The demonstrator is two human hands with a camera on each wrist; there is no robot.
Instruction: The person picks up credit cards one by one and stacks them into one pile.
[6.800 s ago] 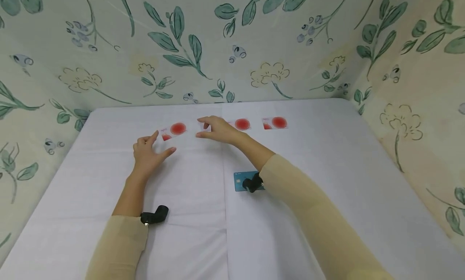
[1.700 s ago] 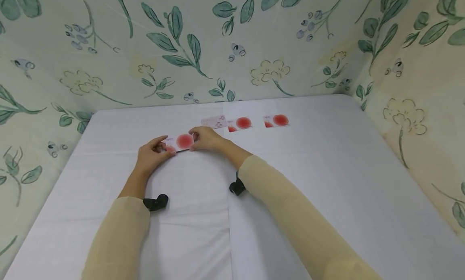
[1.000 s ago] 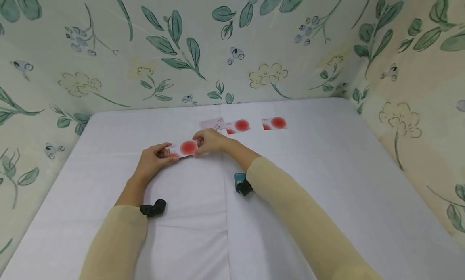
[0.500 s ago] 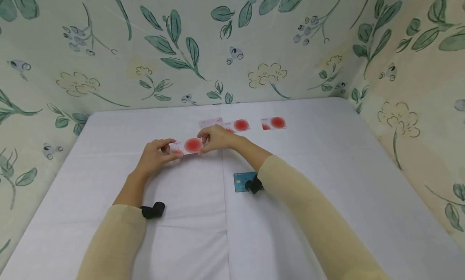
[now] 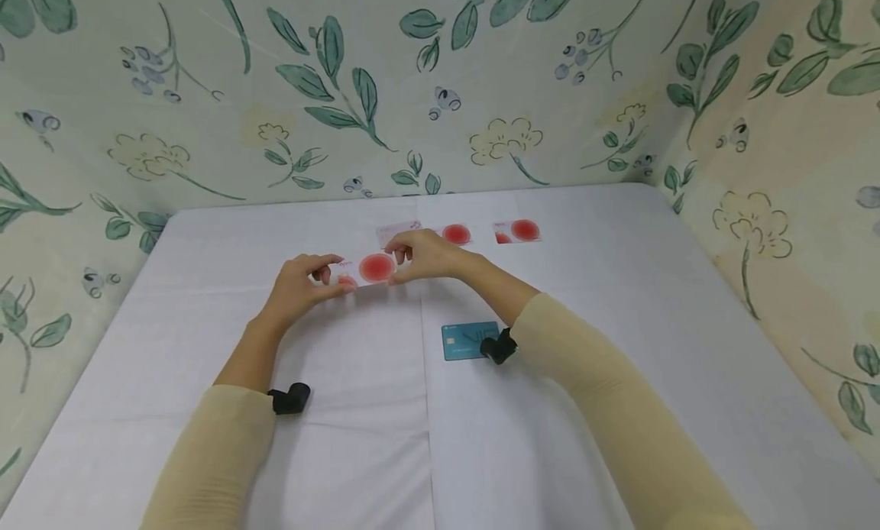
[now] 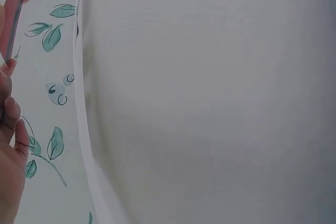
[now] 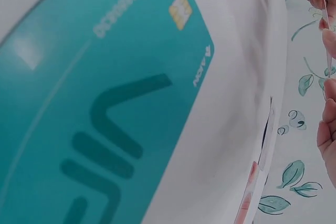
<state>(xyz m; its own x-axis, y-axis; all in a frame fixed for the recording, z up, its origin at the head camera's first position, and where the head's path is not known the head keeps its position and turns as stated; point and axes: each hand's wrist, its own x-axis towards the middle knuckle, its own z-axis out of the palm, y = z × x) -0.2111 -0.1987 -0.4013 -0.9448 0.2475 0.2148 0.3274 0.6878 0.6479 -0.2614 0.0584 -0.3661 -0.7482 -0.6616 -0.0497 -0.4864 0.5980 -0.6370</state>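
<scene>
In the head view, a white card with a red circle (image 5: 376,268) is held up between both hands, above the white tablecloth. My left hand (image 5: 297,287) pinches its left end between thumb and fingers, and my right hand (image 5: 431,256) pinches the right end. The left wrist view catches the reddish card (image 6: 12,17) at a slant, while the right wrist view has it nearly edge-on. Just behind the right hand lie a pale pink card (image 5: 396,230) and a second red-circle card (image 5: 457,234), both partly covered by that hand.
Another red-circle card (image 5: 518,231) lies farther right along the back. A teal chip card (image 5: 467,342) sits beneath the right forearm, its corner covered by the black wrist camera (image 5: 499,347). Patterned wall covering (image 5: 330,117) rises behind the white table (image 5: 344,438).
Earlier the red-circle card lay at the left and the right hand was at the pink card. Both hands then took that red-circle card, lifted it and moved it rightward.
</scene>
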